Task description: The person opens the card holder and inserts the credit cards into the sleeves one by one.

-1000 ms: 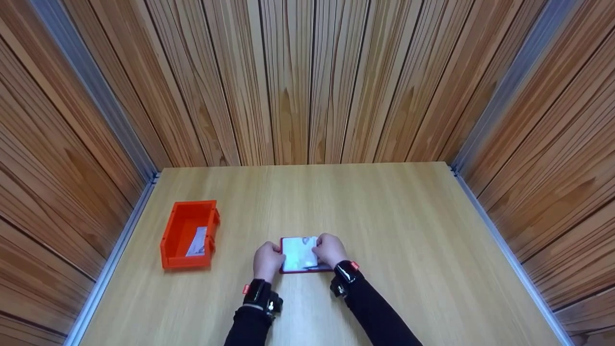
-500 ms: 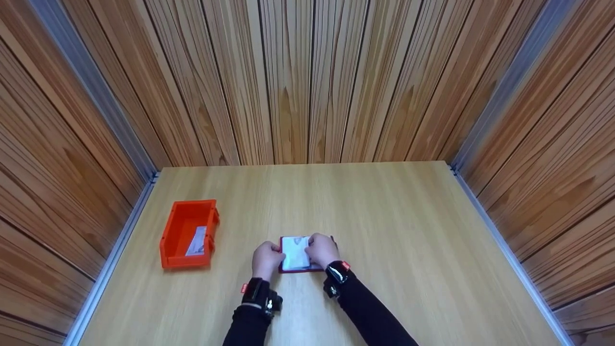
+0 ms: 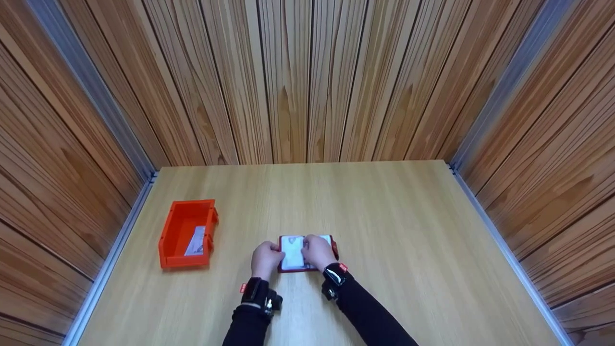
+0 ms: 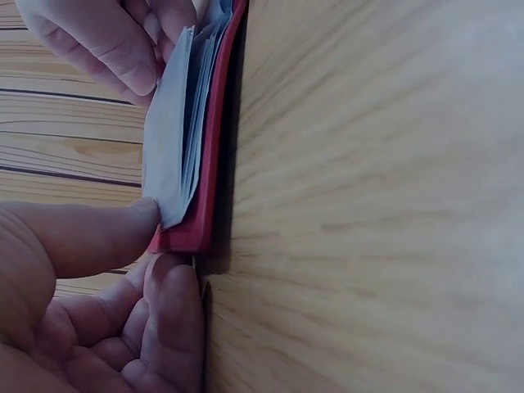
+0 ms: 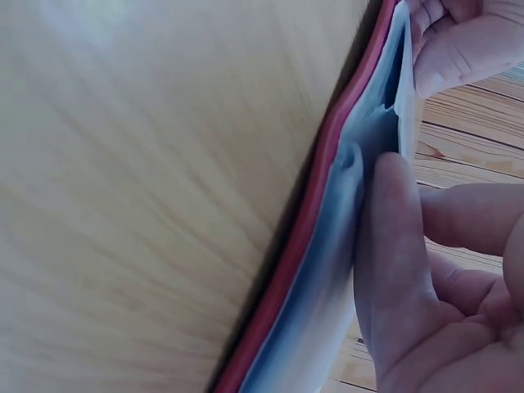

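A small red-covered booklet [image 3: 296,271] lies spread on the table, with several pale, thin leaves [image 4: 169,155] inside. My left hand [image 3: 265,260] grips its left edge. In the left wrist view that thumb [image 4: 106,233] presses on the leaves while the fingers are at the cover's edge. My right hand [image 3: 319,252] is over the booklet's middle and pinches a leaf. From the right wrist view, one of its digits [image 5: 397,237] reaches in against the leaves and another is on the outer side. The leaves stand slightly apart from the red cover [image 5: 315,196].
An orange-red bin [image 3: 185,262] stands on the left of the table, with a pale paper piece [image 3: 195,241] inside. Wood-plank walls [image 3: 293,81] enclose the wooden table [image 3: 399,230] at the back and sides, with metal rails along the side edges.
My right hand has shifted left across the booklet, and the white right-hand side and red right edge now show beyond it. My left hand stays at the left edge.
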`<action>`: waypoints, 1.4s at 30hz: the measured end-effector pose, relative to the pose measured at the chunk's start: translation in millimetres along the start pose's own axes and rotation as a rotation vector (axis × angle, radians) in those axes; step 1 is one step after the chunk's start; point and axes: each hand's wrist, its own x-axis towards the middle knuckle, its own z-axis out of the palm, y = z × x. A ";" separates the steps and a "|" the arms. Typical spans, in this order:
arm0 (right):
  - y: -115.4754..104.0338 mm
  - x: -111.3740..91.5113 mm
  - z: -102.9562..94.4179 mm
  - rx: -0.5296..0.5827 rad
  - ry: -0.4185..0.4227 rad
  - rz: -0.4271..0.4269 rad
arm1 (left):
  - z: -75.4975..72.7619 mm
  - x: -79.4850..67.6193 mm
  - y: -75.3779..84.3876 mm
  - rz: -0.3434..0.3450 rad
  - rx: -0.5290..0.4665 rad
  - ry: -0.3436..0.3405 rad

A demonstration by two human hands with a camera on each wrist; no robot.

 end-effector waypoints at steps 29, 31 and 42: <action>17.1 12.2 -37.2 -0.027 0.090 -0.087 | 1.9 -1.5 -1.0 0.032 0.029 0.038; 19.5 13.5 -40.3 -0.034 0.092 -0.064 | 2.2 -1.3 -1.3 0.028 0.029 0.040; 39.6 15.8 -38.7 -0.162 0.167 -0.142 | 1.4 -0.9 -0.9 -0.015 -0.006 0.017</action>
